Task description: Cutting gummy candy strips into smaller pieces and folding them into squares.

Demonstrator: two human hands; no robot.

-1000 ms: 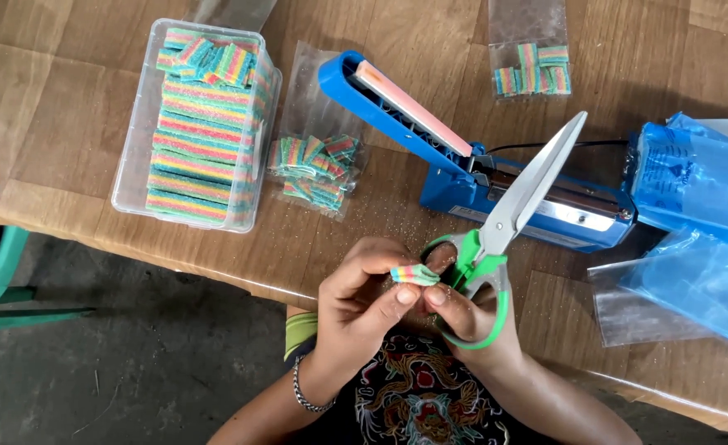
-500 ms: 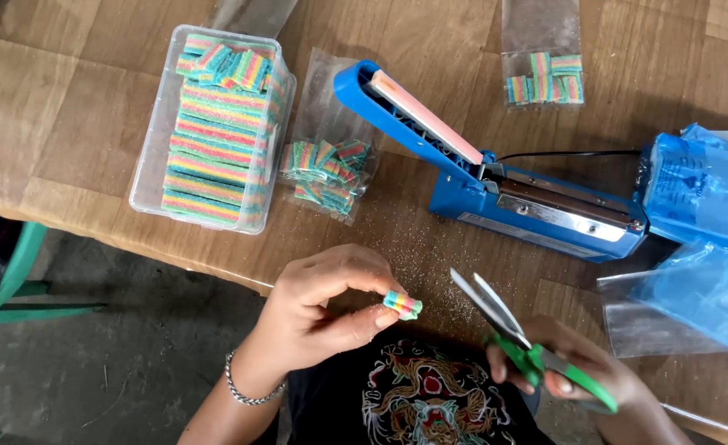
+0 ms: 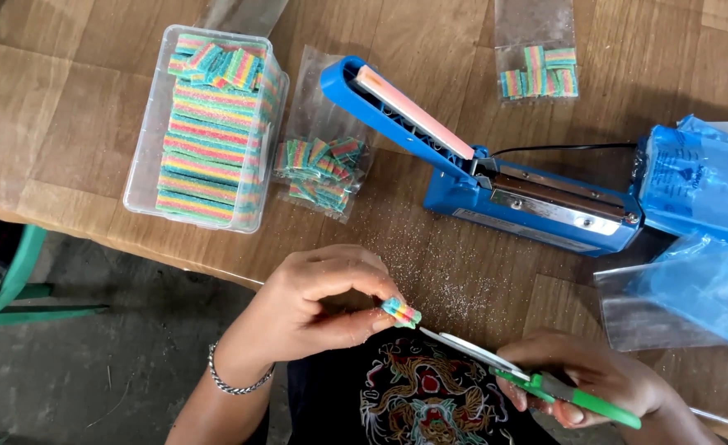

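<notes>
Rainbow candy piece point(image 3: 401, 312) pinched in left hand point(image 3: 310, 305) — scissors point(image 3: 512, 375) beside.

Small packing workshop: heat sealer point(image 3: 512, 177), bagged candy point(image 3: 319, 169), wooden table point(image 3: 67, 107).

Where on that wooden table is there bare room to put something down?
Bare wood shows left of the clear candy tub, and between the blue heat sealer and the table's near edge, though sugar grains dust it. The far right is crowded with blue plastic bags. Between tub and sealer lies a filled candy bag; another small bag sits beyond the sealer.
</notes>
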